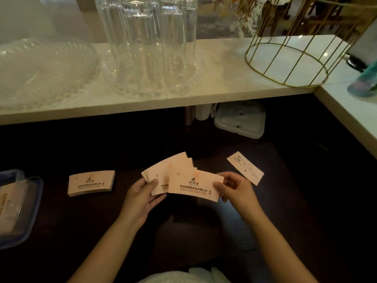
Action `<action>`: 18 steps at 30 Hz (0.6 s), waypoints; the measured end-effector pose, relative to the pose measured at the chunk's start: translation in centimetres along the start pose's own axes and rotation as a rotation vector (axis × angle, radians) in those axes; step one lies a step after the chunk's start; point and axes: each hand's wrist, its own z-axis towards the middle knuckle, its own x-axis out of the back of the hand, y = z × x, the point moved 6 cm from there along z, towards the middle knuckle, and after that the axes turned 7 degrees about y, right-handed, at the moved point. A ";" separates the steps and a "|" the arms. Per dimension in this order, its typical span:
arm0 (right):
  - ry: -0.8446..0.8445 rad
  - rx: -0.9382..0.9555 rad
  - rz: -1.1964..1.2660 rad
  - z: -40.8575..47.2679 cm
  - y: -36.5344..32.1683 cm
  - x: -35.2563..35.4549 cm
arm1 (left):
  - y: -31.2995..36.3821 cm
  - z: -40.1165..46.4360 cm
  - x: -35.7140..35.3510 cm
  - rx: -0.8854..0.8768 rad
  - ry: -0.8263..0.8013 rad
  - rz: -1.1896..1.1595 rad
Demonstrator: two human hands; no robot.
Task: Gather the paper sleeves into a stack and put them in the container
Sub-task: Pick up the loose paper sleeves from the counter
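Observation:
My left hand point(142, 196) grips a fanned bunch of pale pink paper sleeves point(169, 169) over the dark counter. My right hand point(234, 189) pinches the right end of the front sleeve point(193, 185) of that bunch. A squared stack of sleeves point(90, 182) lies on the counter to the left. One single sleeve point(244, 167) lies flat at the right, just behind my right hand. A clear plastic container with a blue rim point(30, 217) sits at the left edge with some sleeves inside.
A white shelf point(224, 86) runs above the counter with glass plates point(40, 68), upturned glasses point(151, 43) and a gold wire basket point(289, 56). A white lidded box point(240, 119) sits under the shelf. A teal bottle point(365, 80) stands on the right ledge.

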 end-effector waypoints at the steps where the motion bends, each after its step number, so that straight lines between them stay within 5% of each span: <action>1: 0.008 0.004 -0.044 0.2 -0.3 -0.5 | 0.0 -0.2 -0.5 -0.007 -0.025 0.008; 8: 0.107 0.184 -0.328 1.1 -0.2 -2.7 | 0.5 -1.1 -1.4 -0.065 -0.063 0.041; 12: 0.296 0.424 -0.785 3.6 0.9 2.7 | 0.4 -0.7 0.0 -0.021 0.011 -0.044; 15: 0.238 0.256 -1.187 6.7 4.5 9.0 | 0.1 -0.6 1.0 0.002 0.056 -0.100; 18: 0.071 0.095 -1.318 8.2 7.9 12.4 | -0.5 -0.4 1.6 0.024 0.092 -0.136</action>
